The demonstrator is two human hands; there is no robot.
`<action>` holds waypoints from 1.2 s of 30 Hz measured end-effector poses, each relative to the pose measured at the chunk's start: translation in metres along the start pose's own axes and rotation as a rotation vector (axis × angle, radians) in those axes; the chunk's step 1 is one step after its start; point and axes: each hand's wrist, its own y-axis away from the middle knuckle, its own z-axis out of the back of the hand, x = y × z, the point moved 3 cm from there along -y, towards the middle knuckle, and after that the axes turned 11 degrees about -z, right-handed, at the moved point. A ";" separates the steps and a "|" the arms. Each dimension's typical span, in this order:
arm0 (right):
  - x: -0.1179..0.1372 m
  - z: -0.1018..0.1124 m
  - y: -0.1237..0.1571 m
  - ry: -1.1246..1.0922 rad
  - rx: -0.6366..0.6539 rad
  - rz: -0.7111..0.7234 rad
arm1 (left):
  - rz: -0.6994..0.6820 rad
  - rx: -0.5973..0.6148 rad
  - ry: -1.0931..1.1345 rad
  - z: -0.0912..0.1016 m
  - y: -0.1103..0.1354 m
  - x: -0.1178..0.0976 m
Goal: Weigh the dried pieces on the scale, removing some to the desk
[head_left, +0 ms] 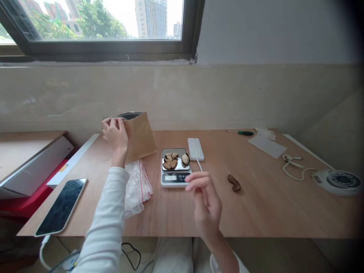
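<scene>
My left hand (pixel 115 134) is closed on the top edge of an upright brown paper bag (pixel 141 138) with a dark lining at its mouth. Over the front of the table hovers my right hand (pixel 209 206), its fingers loosely bent and apart, with nothing visible in it. Its fingertips are near the right front corner of a small digital scale (pixel 176 185). Several curled, dried brown pieces (pixel 170 163) with paler insides lie on the scale's plate. Another dark dried piece (pixel 234 183) lies on the table to the right. The scale's reading cannot be made out.
Clear plastic zip bags (pixel 136 189) lie before the paper bag, a phone (pixel 61 208) at the left edge. Behind the scale is a white power bank (pixel 195 148) with a cable. A green-handled screwdriver (pixel 245 133), white card (pixel 267 146) and round white device (pixel 338 182) are rightward.
</scene>
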 end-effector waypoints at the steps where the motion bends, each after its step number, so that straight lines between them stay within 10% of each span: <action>1: -0.003 -0.005 0.011 0.028 0.050 0.002 | -0.016 -0.030 0.003 0.005 0.006 0.000; 8: -0.011 -0.049 0.023 0.173 0.371 0.112 | -0.032 -0.184 0.222 0.055 0.072 -0.008; 18: -0.050 -0.094 0.043 0.849 0.507 0.322 | 0.079 0.088 0.252 0.091 0.161 -0.004; 25: -0.054 -0.095 0.053 0.934 0.682 0.213 | 0.206 -0.069 0.190 0.093 0.178 0.004; 36: -0.053 -0.151 -0.025 1.013 0.695 0.014 | 0.177 -0.027 0.226 0.097 0.171 0.000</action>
